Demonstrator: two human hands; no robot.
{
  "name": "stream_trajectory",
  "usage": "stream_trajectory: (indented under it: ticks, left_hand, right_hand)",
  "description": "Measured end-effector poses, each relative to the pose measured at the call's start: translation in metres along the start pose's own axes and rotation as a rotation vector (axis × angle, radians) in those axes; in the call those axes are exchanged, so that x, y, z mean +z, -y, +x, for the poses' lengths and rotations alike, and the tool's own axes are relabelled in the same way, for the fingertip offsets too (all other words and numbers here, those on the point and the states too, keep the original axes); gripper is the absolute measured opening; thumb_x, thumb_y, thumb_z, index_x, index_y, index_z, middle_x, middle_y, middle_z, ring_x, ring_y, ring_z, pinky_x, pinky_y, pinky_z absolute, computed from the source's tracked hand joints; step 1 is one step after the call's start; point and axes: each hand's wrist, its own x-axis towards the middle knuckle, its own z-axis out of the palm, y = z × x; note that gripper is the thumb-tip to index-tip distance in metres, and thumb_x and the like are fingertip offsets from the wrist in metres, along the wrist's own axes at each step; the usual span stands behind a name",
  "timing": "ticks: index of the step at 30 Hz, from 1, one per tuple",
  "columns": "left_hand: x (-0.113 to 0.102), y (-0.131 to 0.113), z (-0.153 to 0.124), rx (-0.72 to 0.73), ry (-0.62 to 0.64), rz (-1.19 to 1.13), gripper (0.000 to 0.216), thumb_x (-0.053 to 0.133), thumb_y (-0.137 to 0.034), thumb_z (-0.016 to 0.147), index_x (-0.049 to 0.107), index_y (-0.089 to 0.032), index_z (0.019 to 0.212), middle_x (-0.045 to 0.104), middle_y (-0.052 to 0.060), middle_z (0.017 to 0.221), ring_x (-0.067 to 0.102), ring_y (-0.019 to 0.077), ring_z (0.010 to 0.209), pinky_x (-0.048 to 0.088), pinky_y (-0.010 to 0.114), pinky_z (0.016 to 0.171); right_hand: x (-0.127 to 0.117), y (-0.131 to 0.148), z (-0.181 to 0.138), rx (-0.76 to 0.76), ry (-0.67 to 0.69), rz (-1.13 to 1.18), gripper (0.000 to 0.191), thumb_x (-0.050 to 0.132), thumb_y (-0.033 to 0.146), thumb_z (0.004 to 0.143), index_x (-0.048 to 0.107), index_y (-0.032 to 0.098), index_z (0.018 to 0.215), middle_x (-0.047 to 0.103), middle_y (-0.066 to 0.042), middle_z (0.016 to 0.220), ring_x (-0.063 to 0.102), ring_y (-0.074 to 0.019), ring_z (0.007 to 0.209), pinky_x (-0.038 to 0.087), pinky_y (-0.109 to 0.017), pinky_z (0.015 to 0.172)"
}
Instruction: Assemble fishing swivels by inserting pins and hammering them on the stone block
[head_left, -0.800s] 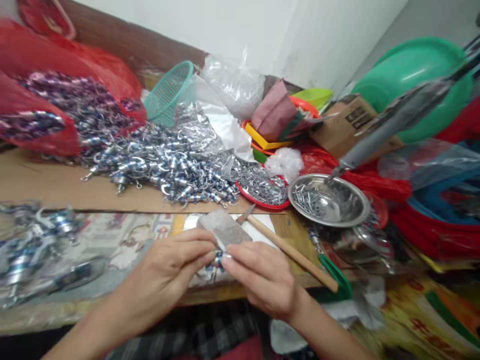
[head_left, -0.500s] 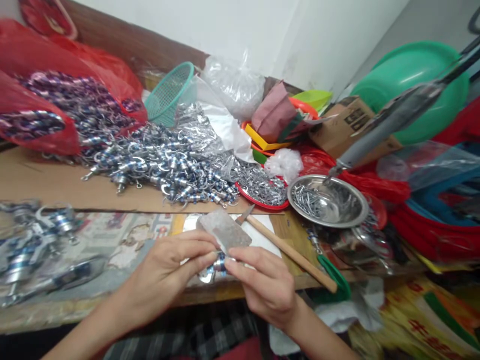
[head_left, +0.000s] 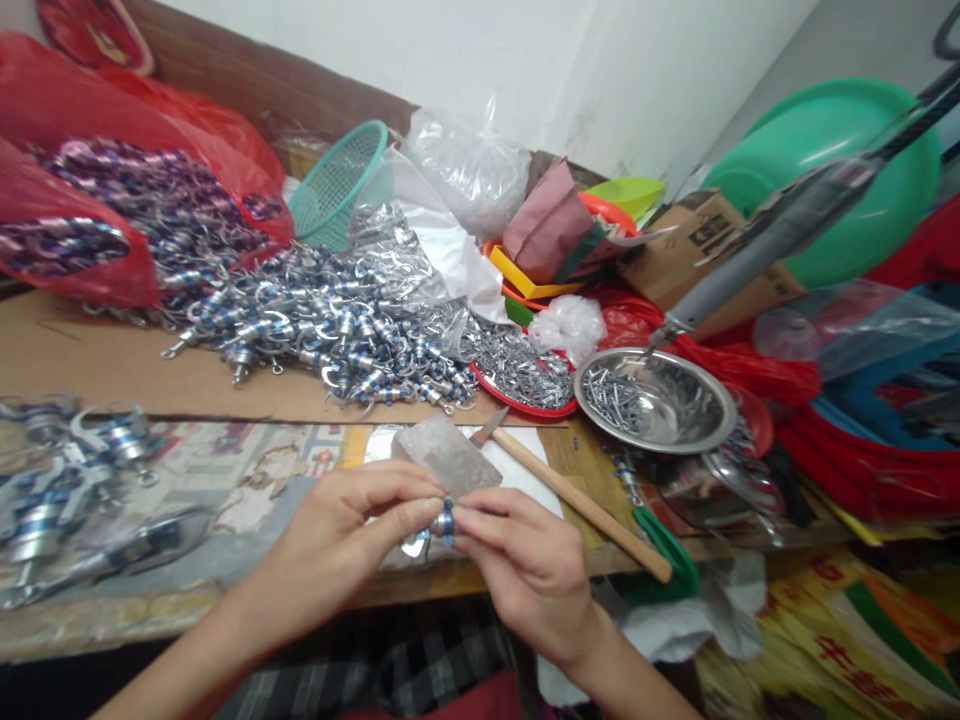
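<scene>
Both hands meet at the table's front edge around one small blue-and-silver metal fitting (head_left: pixel 441 521). My left hand (head_left: pixel 341 545) pinches it from the left with thumb and fingers. My right hand (head_left: pixel 525 565) pinches its right end. Just behind the fingers lies a grey stone block (head_left: pixel 448 455) on white paper. A big heap of the same blue-and-silver fittings (head_left: pixel 322 330) covers the cardboard further back. More of them lie in a group at the left (head_left: pixel 67 480).
A wooden-handled tool (head_left: pixel 577 500) lies right of the block. A steel bowl of screws (head_left: pixel 656 400) and a red plate of small metal parts (head_left: pixel 525 375) stand behind it. A hanging grey power screwdriver (head_left: pixel 772 235), teal basket (head_left: pixel 337 185), red bags (head_left: pixel 90 200) and green basin (head_left: pixel 832 150) crowd the back.
The fitting sits a little higher between my fingertips and is turned so its blue band shows. Both hands stayed in nearly the same spot.
</scene>
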Motion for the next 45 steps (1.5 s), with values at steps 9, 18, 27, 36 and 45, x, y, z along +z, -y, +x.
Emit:
stream_trajectory:
  ticks: [9,18,27,36,45]
  left_hand:
    - [0.027,0.013,-0.006,-0.401,-0.236,-0.585,0.072,0.076,-0.027,0.059,0.047,-0.02,0.125,0.071,0.002,0.081,0.065,0.018,0.079,0.051,0.026,0.073]
    - [0.019,0.013,0.003,-0.395,-0.194,-0.626,0.083,0.073,-0.024,0.06,0.03,-0.017,0.131,0.063,-0.001,0.07,0.063,0.0173,0.07,0.051,0.027,0.065]
    - [0.014,0.02,0.009,-0.424,-0.048,-0.669,0.082,0.069,-0.019,0.063,0.024,-0.02,0.131,0.058,-0.002,0.07,0.064,0.0193,0.067,0.051,0.034,0.064]
    - [0.008,0.03,0.013,-0.374,-0.041,-0.701,0.087,0.073,-0.014,0.06,0.023,-0.018,0.131,0.061,0.0,0.069,0.064,0.0212,0.066,0.05,0.038,0.068]
    - [0.01,0.03,0.013,-0.355,-0.03,-0.733,0.087,0.072,-0.011,0.06,0.021,-0.017,0.13,0.064,0.001,0.069,0.062,0.0174,0.063,0.049,0.034,0.065]
  right_hand:
    - [-0.007,-0.003,0.01,0.345,0.166,0.129,0.016,0.065,0.019,0.073,0.072,0.016,0.087,0.067,-0.005,0.072,0.06,-0.0126,0.062,0.046,-0.021,0.052]
    - [-0.044,-0.102,0.087,0.581,0.242,-0.8,0.024,0.05,0.013,0.08,0.071,0.017,0.09,0.069,-0.012,0.094,0.061,-0.024,0.095,0.044,-0.034,0.083]
    - [-0.048,-0.143,0.103,0.619,0.309,-0.77,0.025,0.059,0.008,0.068,0.071,0.018,0.087,0.068,-0.012,0.092,0.061,-0.0263,0.094,0.044,-0.034,0.082]
    - [-0.035,-0.064,0.074,0.509,0.421,-0.023,0.02,0.051,0.025,0.084,0.068,0.014,0.083,0.066,-0.002,0.068,0.06,-0.0108,0.06,0.046,-0.021,0.056]
    - [0.003,-0.028,0.061,0.222,0.578,-0.102,0.013,0.064,0.02,0.075,0.073,0.02,0.085,0.064,-0.001,0.065,0.056,-0.0112,0.062,0.04,-0.021,0.058]
